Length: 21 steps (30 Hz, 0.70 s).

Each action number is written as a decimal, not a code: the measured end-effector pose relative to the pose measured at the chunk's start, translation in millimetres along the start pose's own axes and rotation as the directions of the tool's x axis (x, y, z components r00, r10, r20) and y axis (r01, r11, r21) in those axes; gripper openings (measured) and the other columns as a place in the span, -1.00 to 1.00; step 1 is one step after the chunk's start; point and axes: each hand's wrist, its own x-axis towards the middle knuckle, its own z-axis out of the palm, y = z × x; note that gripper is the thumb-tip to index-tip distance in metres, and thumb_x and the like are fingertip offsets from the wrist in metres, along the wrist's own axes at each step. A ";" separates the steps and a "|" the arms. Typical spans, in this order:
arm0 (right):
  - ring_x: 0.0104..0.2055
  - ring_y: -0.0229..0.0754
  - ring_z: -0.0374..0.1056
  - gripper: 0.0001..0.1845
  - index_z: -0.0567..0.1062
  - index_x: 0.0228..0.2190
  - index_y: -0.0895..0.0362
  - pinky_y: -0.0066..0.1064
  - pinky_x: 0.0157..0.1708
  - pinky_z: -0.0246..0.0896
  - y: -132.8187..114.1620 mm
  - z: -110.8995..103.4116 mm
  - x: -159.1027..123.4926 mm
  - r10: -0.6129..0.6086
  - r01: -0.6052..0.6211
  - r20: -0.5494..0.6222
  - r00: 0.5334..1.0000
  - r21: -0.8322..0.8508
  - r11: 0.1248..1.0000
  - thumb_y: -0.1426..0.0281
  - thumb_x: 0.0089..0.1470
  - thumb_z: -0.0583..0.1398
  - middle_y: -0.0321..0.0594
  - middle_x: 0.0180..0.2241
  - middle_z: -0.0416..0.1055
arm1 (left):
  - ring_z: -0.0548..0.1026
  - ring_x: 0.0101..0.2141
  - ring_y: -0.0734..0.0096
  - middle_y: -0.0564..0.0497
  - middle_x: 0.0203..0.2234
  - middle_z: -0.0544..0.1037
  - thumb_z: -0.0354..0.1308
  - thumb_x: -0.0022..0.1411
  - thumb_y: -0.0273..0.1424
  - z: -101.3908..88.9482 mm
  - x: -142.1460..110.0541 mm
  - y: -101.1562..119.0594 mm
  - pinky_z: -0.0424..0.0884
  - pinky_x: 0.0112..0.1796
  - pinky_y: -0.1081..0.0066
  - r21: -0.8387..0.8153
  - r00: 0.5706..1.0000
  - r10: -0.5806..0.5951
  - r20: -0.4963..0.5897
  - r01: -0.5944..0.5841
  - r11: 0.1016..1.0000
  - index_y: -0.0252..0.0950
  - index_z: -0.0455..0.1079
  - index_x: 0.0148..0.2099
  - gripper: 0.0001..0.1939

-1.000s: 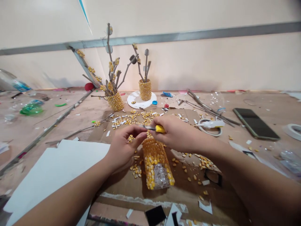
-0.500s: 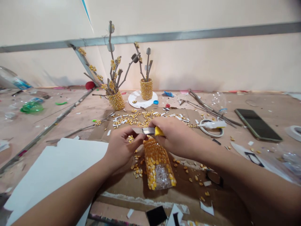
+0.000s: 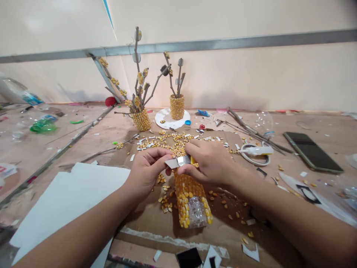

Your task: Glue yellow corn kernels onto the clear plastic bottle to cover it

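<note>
My right hand (image 3: 212, 162) is closed round a yellow-handled utility knife (image 3: 180, 161), whose metal blade sticks out to the left. My left hand (image 3: 146, 172) pinches at the blade's tip with thumb and fingers. Just below both hands lies a clear plastic bottle covered in corn kernels (image 3: 191, 199), on its side on brown cardboard (image 3: 156, 223). Loose corn kernels (image 3: 173, 143) are scattered beyond and around the hands.
Two corn-covered pots with twigs (image 3: 142, 119) (image 3: 177, 106) stand at the back. A white sheet (image 3: 69, 197) lies at the left, a phone (image 3: 312, 152) at the right, a white glue gun with cable (image 3: 258, 150) near it. Paper scraps litter the cardboard.
The knife's blade has been pushed further out of the handle and tilted down toward the bottle. Both hands stayed together above the bottle; the view shifted slightly.
</note>
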 end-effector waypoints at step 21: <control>-0.48 -0.22 0.01 -0.06 0.50 -0.36 0.17 -0.34 -0.46 -0.29 -5.3 -0.1 0.0 0.022 -0.022 0.051 0.998 -0.005 1.000 -0.29 0.34 -0.29 -0.15 -0.40 0.36 | 0.31 -0.59 0.59 0.13 -0.61 0.47 0.54 0.09 -0.17 -0.6 -1.9 -5.5 0.23 -0.52 0.57 -0.072 0.994 -0.050 0.095 0.057 0.996 -0.29 0.56 -0.34 -0.67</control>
